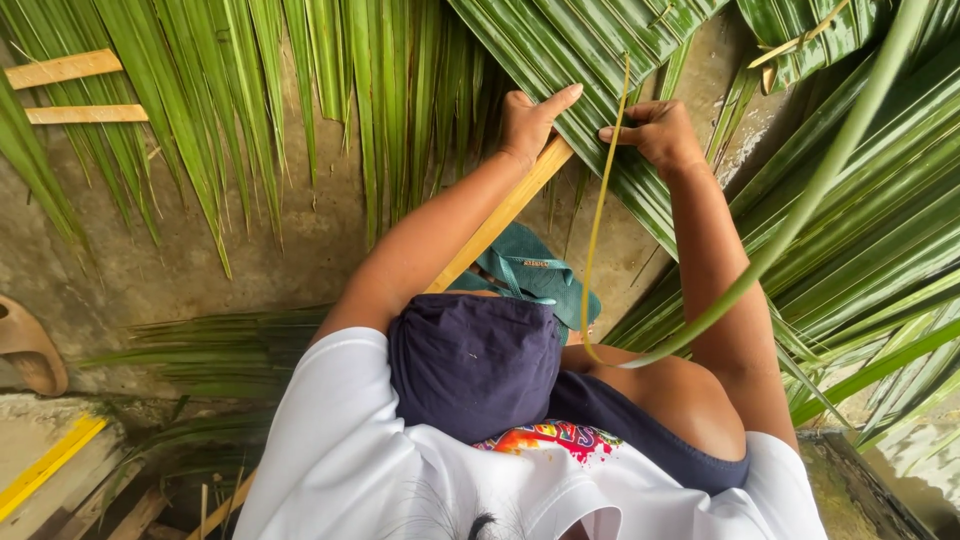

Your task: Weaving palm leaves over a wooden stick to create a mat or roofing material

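My left hand [530, 120] presses flat on folded green palm leaves [580, 50] where they wrap over a long wooden stick [500, 215]. My right hand [655, 130] pinches a thin yellowish leaf strip [598, 220] beside the left hand. The strip runs down from my fingers, curves over my knee and rises to the upper right. Both hands rest close together on the woven leaf panel.
More palm fronds [250, 110] lie on the concrete floor to the left and right [880, 230]. A teal flip-flop [535, 275] sits under the stick. Two wooden slats [65, 70] lie at top left. A tan sandal [30, 350] rests at the left edge.
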